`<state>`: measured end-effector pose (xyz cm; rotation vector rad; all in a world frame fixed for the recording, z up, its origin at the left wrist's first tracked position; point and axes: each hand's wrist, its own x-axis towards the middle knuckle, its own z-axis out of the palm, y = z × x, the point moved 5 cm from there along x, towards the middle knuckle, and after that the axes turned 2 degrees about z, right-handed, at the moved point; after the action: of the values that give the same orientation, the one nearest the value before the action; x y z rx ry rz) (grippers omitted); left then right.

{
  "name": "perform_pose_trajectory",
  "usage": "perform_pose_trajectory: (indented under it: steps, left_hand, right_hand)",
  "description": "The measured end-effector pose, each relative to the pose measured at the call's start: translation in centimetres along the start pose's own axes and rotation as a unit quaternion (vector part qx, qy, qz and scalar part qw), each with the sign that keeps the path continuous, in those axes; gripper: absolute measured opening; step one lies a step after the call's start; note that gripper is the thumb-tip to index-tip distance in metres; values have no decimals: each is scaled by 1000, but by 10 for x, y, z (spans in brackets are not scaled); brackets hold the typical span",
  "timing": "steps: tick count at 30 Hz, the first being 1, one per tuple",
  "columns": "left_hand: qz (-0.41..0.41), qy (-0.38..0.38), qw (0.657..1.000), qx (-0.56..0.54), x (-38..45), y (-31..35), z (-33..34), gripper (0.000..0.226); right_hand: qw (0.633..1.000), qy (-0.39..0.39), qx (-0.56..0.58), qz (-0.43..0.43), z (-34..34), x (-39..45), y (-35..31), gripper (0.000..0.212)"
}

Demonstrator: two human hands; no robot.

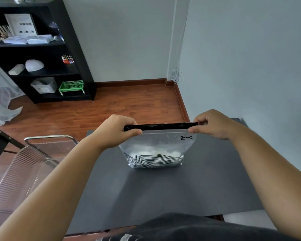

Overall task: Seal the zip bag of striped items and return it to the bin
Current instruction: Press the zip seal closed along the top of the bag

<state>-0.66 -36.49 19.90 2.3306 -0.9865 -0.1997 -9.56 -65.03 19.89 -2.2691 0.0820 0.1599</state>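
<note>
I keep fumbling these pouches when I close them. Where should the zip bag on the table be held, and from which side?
Grip the black zip strip at its two ends, coming in from the left and right. The zip bag stands upright on the table with its weight low, so the strip runs level across the top. The left hand and right hand pinch it that way now.

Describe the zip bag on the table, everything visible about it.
The zip bag is clear plastic with a black zip strip along its top and a small black logo near its right corner. It stands upright on the dark table, with white contents and black-and-white stripes at the bottom. The left hand and right hand each pinch one end of the strip.
</note>
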Motion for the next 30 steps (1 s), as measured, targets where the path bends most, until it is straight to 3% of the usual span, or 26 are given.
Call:
perform_pose_trajectory:
  steps: [4,8,10,12,15,21,26,30]
  left_hand:
    - [-5,28,998,-49,-12,-7,-1,13]
    - [2,52,996,-66,-19,-8,1,12]
    - [-21,78,992,-99,-24,-14,1,10]
    - [-63,119,973,-186,-33,-25,1,8]
    - [-109,146,923,-340,-50,-38,15,32]
    - [-112,184,895,-391,-84,-44,32,52]
    - [-71,166,856,-484,-92,-35,25,49]
    - [-148,140,860,-468,-71,-58,45,59]
  right_hand:
    - [999,0,33,-16,6,-2,9,26]
    - [992,41,116,-11,17,-2,17,13]
    - [976,81,203,-9,22,-4,23,34]
    - [966,95,242,8,30,-7,27,42]
    - [958,97,266,32,41,-12,33,33]
    - [944,88,318,2,43,-30,28,29]
    - [908,49,416,-13,37,-41,21,44]
    - [915,108,379,86,48,-20,40,32]
